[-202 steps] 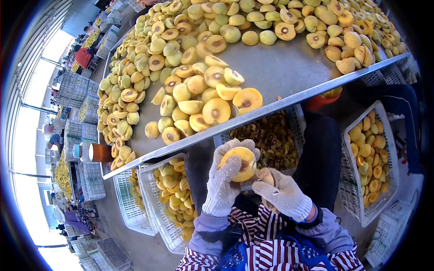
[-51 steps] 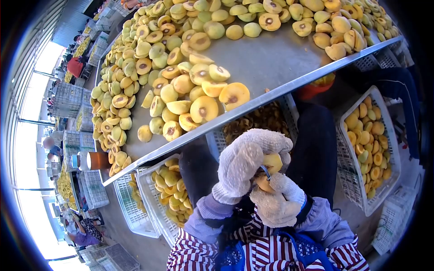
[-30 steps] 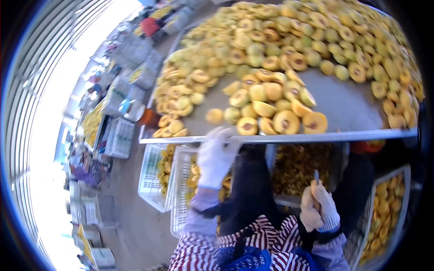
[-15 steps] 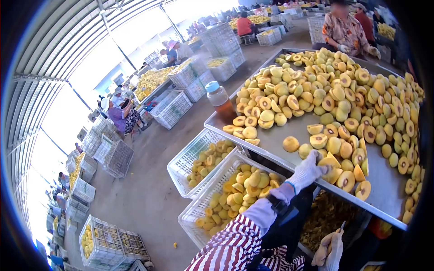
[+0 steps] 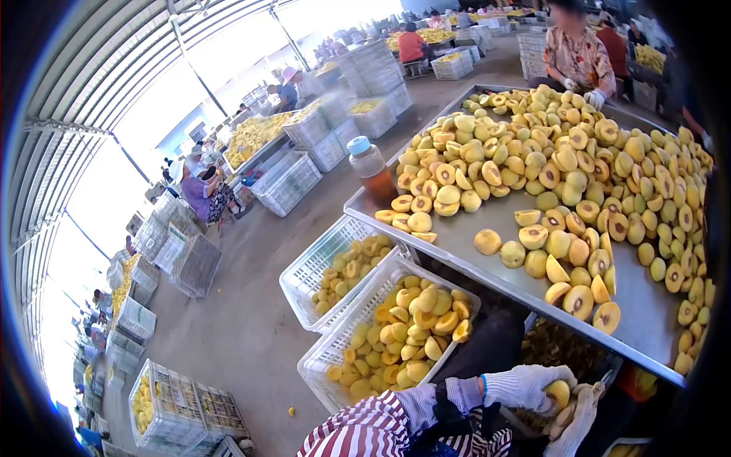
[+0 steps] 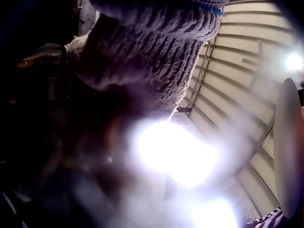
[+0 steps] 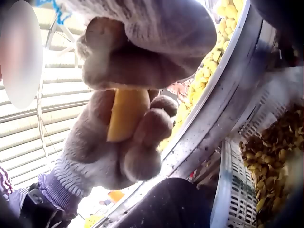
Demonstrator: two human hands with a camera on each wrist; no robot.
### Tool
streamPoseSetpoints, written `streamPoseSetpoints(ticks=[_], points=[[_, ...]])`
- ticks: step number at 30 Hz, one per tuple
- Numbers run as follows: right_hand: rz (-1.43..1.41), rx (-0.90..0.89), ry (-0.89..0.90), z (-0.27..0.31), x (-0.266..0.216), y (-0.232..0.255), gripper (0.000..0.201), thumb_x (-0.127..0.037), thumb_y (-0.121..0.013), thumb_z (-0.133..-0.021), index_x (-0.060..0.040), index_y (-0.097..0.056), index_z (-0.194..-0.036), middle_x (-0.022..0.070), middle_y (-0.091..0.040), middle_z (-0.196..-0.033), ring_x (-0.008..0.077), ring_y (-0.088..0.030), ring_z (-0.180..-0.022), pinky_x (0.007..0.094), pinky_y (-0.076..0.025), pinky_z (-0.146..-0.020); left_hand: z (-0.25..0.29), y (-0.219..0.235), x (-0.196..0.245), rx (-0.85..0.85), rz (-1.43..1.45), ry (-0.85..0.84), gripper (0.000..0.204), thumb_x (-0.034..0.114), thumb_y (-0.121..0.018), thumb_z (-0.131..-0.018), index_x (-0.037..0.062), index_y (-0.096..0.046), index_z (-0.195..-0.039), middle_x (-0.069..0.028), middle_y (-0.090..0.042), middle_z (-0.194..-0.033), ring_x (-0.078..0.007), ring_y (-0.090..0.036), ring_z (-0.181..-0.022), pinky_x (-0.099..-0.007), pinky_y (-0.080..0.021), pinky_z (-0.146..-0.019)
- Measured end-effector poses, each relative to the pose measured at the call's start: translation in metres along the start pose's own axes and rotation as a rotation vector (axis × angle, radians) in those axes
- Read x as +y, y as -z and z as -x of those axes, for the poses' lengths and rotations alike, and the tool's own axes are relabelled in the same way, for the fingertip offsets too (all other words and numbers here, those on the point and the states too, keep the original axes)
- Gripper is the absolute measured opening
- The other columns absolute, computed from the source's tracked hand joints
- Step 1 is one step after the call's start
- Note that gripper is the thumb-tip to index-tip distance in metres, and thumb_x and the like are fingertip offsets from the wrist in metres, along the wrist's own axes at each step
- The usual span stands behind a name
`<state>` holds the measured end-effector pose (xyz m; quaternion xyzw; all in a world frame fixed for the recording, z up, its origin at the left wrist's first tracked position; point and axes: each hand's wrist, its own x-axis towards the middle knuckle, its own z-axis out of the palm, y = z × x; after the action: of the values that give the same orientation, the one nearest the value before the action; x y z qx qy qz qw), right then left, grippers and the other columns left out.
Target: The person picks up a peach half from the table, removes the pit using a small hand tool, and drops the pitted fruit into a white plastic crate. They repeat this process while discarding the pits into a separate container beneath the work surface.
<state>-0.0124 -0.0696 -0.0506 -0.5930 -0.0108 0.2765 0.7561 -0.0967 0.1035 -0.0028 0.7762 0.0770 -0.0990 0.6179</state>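
Observation:
In the head view my gloved left hand [image 5: 525, 387] pinches a yellow fruit half [image 5: 558, 394] beside my gloved right hand [image 5: 577, 420], low at the right. The right wrist view shows the fruit half [image 7: 128, 114] between the fingers and thumb of the left hand [image 7: 95, 142], with the curled right hand [image 7: 147, 42] just above. The small tool seen earlier in the right hand is hidden now. Only knitted glove, dark and glared, shows of the left hand [image 6: 142, 52] in its wrist view. Piled fruit halves [image 5: 579, 302] lie on the metal table [image 5: 487, 276].
Two white crates of fruit [image 5: 320, 358] [image 5: 293, 278] stand left of the table. A crate of dark scraps [image 7: 228, 190] is beneath its edge. A blue-lidded bottle [image 5: 369, 164] stands at the table's corner. Across the table sits a person [image 5: 579, 57].
The left hand has come back from the pile on the table to the right hand, carrying a fruit half. The head view has swung left since one second ago. The right hand has stayed low.

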Motion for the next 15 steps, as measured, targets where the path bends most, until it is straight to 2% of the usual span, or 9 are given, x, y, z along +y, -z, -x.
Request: streamPoseSetpoints(ticks=[1,2,3,4,5,7,11,12,15], points=[[-0.018,-0.039,0.001,-0.001,0.002,0.000,0.027,-0.031,-0.046,-0.104,-0.0061,-0.052,-0.096,-0.0001,-0.040,-0.044,0.0100,-0.031,-0.026,0.0247,-0.026,-0.025,0.000,0.000,0.002,-0.065,-0.044,0.041,0.049,0.024,-0.070,-0.087,0.0149,-0.050,-0.131,-0.0100,-0.063,-0.116,-0.0206,-0.060,-0.111,-0.0324,-0.047,-0.095],[-0.037,-0.061,0.002,-0.002,0.004,0.002,0.025,-0.030,-0.047,-0.104,-0.0061,-0.052,-0.098,-0.0006,-0.040,-0.045,0.0094,-0.031,-0.027,0.0241,-0.026,-0.026,0.003,-0.004,0.007,0.025,-0.043,0.132,0.043,0.028,-0.070,-0.087,0.0148,-0.053,-0.124,-0.0079,-0.064,-0.110,-0.0212,-0.062,-0.106,-0.0334,-0.048,-0.091],[-0.053,-0.068,0.002,-0.001,0.003,0.004,0.024,-0.029,-0.048,-0.103,-0.0060,-0.052,-0.100,-0.0010,-0.040,-0.045,0.0088,-0.032,-0.027,0.0235,-0.026,-0.026,-0.001,-0.008,-0.004,0.100,-0.007,0.094,0.043,0.028,-0.071,-0.088,0.0124,-0.053,-0.124,-0.0075,-0.064,-0.113,-0.0211,-0.062,-0.106,-0.0343,-0.049,-0.090],[0.032,-0.080,0.016,-0.001,0.003,0.007,0.023,-0.030,-0.050,-0.102,-0.0074,-0.052,-0.099,-0.0019,-0.041,-0.047,0.0084,-0.032,-0.028,0.0230,-0.025,-0.026,-0.007,-0.008,-0.022,0.213,0.168,-0.081,0.043,0.028,-0.070,-0.089,0.0113,-0.053,-0.124,-0.0081,-0.063,-0.114,-0.0215,-0.062,-0.106,-0.0349,-0.050,-0.090],[0.048,-0.069,-0.115,0.005,-0.010,-0.001,0.018,-0.028,-0.051,-0.101,-0.0101,-0.052,-0.098,-0.0031,-0.042,-0.049,0.0076,-0.033,-0.029,0.0221,-0.026,-0.027,-0.014,-0.016,-0.037,0.313,0.361,-0.237,0.043,0.028,-0.070,-0.089,0.0101,-0.052,-0.125,-0.0087,-0.063,-0.116,-0.0219,-0.063,-0.106,-0.0355,-0.051,-0.089],[0.067,-0.101,-0.257,0.020,-0.027,-0.013,0.009,-0.023,-0.054,-0.098,-0.0141,-0.053,-0.094,-0.0042,-0.044,-0.053,0.0060,-0.039,-0.035,0.0209,-0.028,-0.029,-0.012,-0.008,-0.021,0.331,0.833,-0.052,0.048,0.028,-0.069,-0.091,0.0079,-0.049,-0.130,-0.0115,-0.061,-0.121,-0.0235,-0.063,-0.105,-0.0348,-0.053,-0.086],[0.159,-0.307,-0.366,0.025,-0.030,-0.018,0.013,-0.016,-0.060,-0.094,-0.0068,-0.052,-0.097,0.0013,-0.055,-0.057,0.0074,-0.045,-0.039,0.0211,-0.034,-0.036,-0.017,-0.008,-0.016,0.342,0.957,-0.098,0.060,0.048,-0.058,-0.095,0.0075,-0.045,-0.137,-0.0169,-0.059,-0.125,-0.0304,-0.063,-0.106,-0.0359,-0.057,-0.074],[0.170,-0.317,-0.431,0.025,-0.031,-0.017,0.029,-0.019,-0.068,-0.091,-0.0016,-0.056,-0.112,0.0009,-0.057,-0.060,0.0061,-0.051,-0.044,0.0210,-0.037,-0.041,-0.019,-0.011,-0.017,0.353,0.959,-0.131,0.065,0.055,-0.054,-0.096,0.0068,-0.045,-0.138,-0.0178,-0.059,-0.126,-0.0324,-0.064,-0.106,-0.0367,-0.058,-0.072],[0.235,-0.375,-0.435,0.020,-0.033,-0.015,0.037,-0.026,-0.069,-0.092,-0.0013,-0.057,-0.117,0.0004,-0.057,-0.060,0.0058,-0.051,-0.045,0.0216,-0.040,-0.043,-0.029,-0.023,-0.020,0.445,0.942,-0.140,0.072,0.059,-0.051,-0.096,0.0009,-0.045,-0.137,-0.0190,-0.058,-0.130,-0.0340,-0.062,-0.112,-0.0431,-0.055,-0.090]])
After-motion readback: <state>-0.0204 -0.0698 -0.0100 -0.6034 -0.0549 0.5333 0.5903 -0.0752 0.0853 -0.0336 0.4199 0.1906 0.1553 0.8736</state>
